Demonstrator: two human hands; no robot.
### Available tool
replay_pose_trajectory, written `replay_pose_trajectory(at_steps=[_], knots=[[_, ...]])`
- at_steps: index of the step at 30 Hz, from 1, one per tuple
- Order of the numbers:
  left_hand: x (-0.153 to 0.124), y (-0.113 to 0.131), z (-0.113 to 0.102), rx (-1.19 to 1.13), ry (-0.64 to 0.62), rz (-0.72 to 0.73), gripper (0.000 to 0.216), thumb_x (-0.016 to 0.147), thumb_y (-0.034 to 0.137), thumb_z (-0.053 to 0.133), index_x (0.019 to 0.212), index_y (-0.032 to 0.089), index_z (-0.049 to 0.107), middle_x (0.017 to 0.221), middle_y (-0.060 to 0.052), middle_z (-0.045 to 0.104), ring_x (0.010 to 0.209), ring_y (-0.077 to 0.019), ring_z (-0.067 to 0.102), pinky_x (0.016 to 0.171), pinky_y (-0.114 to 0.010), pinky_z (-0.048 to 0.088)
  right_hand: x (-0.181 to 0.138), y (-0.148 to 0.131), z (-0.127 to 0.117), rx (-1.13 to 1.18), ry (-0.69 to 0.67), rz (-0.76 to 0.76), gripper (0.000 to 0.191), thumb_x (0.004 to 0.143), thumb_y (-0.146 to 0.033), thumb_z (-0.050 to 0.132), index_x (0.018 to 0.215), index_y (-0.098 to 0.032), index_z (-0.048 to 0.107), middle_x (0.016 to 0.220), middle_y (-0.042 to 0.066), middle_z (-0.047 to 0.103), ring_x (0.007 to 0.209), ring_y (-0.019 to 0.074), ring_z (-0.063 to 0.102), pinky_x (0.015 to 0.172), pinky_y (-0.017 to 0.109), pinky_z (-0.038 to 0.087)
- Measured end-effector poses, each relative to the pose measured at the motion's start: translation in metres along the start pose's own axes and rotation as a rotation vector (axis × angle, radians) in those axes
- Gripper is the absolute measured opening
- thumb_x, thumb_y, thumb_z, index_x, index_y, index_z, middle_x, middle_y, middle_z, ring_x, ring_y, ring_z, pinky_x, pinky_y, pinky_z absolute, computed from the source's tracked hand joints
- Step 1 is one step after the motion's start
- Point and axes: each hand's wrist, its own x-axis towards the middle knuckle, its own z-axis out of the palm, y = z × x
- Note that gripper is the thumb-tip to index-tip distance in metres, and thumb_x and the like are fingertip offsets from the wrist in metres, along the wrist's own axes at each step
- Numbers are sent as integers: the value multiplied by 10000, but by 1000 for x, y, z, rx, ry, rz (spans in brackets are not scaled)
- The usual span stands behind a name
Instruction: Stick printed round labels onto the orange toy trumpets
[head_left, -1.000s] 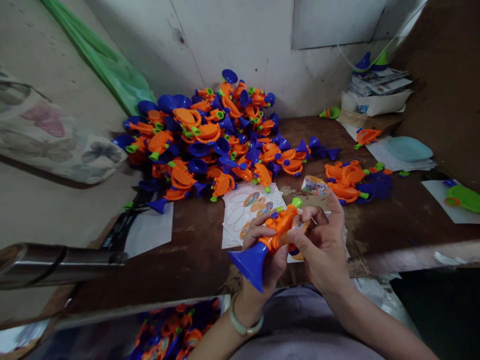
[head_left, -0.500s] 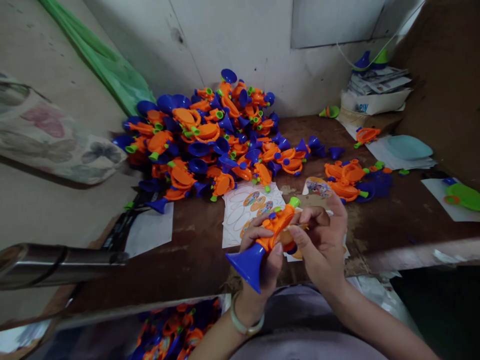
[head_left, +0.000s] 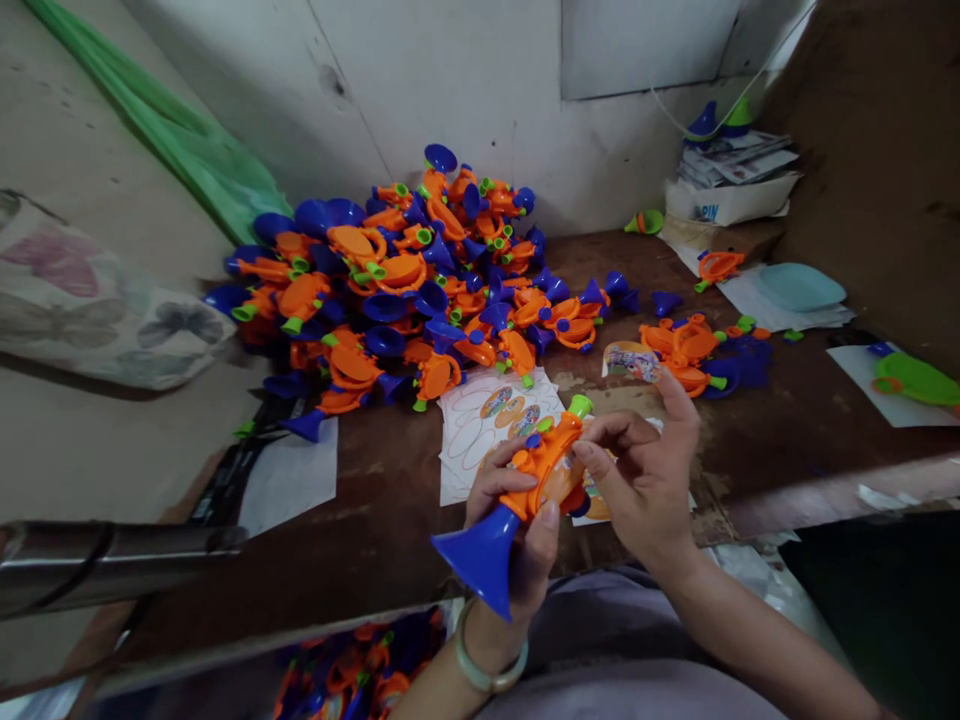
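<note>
My left hand (head_left: 514,520) is wrapped round an orange toy trumpet (head_left: 536,470) with a blue bell (head_left: 476,555) pointing toward me and a green mouthpiece away. My right hand (head_left: 641,475) is bent against the trumpet's right side, fingertips pinched at its body, where a sticker shows partly. Under my hands lie white sticker sheets (head_left: 487,425) with a few coloured oval stickers left. A loose oval sticker (head_left: 630,362) lies just beyond my right hand.
A large pile of orange and blue toy trumpets (head_left: 405,280) fills the back of the brown table (head_left: 787,430). A smaller group (head_left: 686,350) lies right. Papers and a box (head_left: 724,185) stand back right, a metal bar (head_left: 112,560) at left, more trumpets (head_left: 352,670) below the table.
Both hands with the trumpet have shifted slightly left and down in the picture as the view moved. My right fingers have slid a little along the trumpet's side.
</note>
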Motion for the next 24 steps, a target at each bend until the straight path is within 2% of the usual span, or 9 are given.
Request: replay_pose_trajectory(at_steps=[6,11,13,15,17,18,20,22,24], knots=[[2,1,0,16,8,19,159,1001,412,747,1095,312,667,1361,-49,699,1348,-293,663,1186,-559,514,-1,2,1,24,2,12,795,962,-121,744,1587,-384,330,878,-72,712,755,135,723,677,257,636],[1,-5,-2,50,-3,73,161,995,379,745,1099,291,659,1355,-60,705,1332,-288,680,1155,-537,546,-5,7,3,-47,-8,4,792,996,-183,728,1622,-374,281,880,-58,708,770,160,712,700,300,639],[0,-7,-3,48,7,53,172,985,368,753,1101,284,658,1354,-69,704,1319,-292,694,1145,-528,555,-1,15,-1,-128,20,-21,835,969,-233,779,1631,-381,291,1005,-13,715,813,175,700,714,325,634],[-1,-8,-4,15,45,-29,195,971,381,768,1086,279,648,1345,-76,699,1283,-295,713,1106,-511,581,6,24,-8,-229,106,-30,884,910,-291,851,1622,-390,337,1272,66,670,907,197,690,734,357,633],[0,-7,-2,-59,103,-121,234,949,410,793,1059,282,631,1324,-69,697,1227,-282,729,1044,-475,613,11,32,-14,-240,187,28,836,904,-364,855,1598,-398,391,1469,113,564,1003,220,689,756,382,642],[0,-6,0,-106,128,-144,264,929,427,815,1045,285,624,1298,-58,701,1189,-268,735,1014,-453,624,13,34,-16,-182,182,87,788,927,-405,829,1590,-402,403,1496,118,551,1047,231,698,772,391,652],[1,-5,5,-190,164,-155,333,877,456,865,1039,295,622,1224,-28,717,1123,-237,740,984,-402,631,11,32,-15,27,46,247,761,956,-480,795,1596,-406,391,1450,112,621,1103,245,727,807,403,677],[1,-7,10,-248,175,-182,386,847,482,887,1090,312,641,1201,-10,735,1106,-221,746,978,-361,630,5,26,-9,230,-136,386,857,937,-524,818,1627,-421,320,1350,88,715,1097,250,765,832,419,695],[-2,-9,15,-301,161,-273,439,843,527,879,1168,323,666,1275,-25,755,1154,-233,754,999,-349,628,2,20,-3,310,-184,432,931,920,-514,844,1642,-434,262,1281,62,765,1068,246,789,851,430,702]])
